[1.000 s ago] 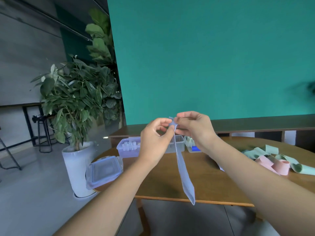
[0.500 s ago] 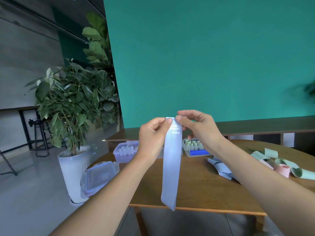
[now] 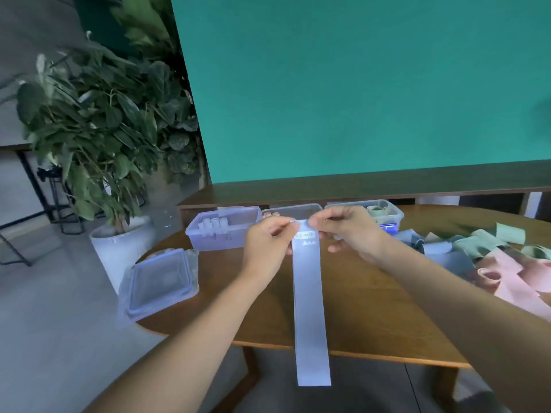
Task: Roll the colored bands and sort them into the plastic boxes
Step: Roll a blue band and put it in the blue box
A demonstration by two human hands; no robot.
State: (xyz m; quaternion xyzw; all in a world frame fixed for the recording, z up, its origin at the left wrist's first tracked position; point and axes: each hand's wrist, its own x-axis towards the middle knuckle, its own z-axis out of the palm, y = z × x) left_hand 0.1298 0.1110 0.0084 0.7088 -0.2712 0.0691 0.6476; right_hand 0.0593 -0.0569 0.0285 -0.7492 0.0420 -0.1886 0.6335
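A: What could go wrong from here?

B: The band (image 3: 308, 299) hangs full length from two pinches at its top corners, its free end below the near edge of the table (image 3: 366, 296). I'd judge the first turn the risky one. If one corner leads, the roll starts skewed and cones out to one side. It looks thin and limp, so it may also twist as it is wound.

A: And dropping it?

B: Possible. Each hand holds only a small corner. Loosen one pinch to re-grip and the top edge folds over, or the whole strip slides to the floor.

A: How are the hands set?

B: Both are raised over the table, forearms reaching out from the near side. The left hand (image 3: 269, 242) has thumb and forefinger closed on the top left corner, other fingers curled under. The right hand (image 3: 347, 231) pinches the top right corner the same way, with its lower fingers hanging loosely.

A: Where does the roll go?

B: I'd guess the left box (image 3: 222, 234), which already holds pale rolls. The middle box (image 3: 293, 210) and right box (image 3: 386, 216) sit just beyond the hands. A lid (image 3: 158, 283) lies at the near left, and unrolled pink and green bands (image 3: 501, 263) are heaped on the right.
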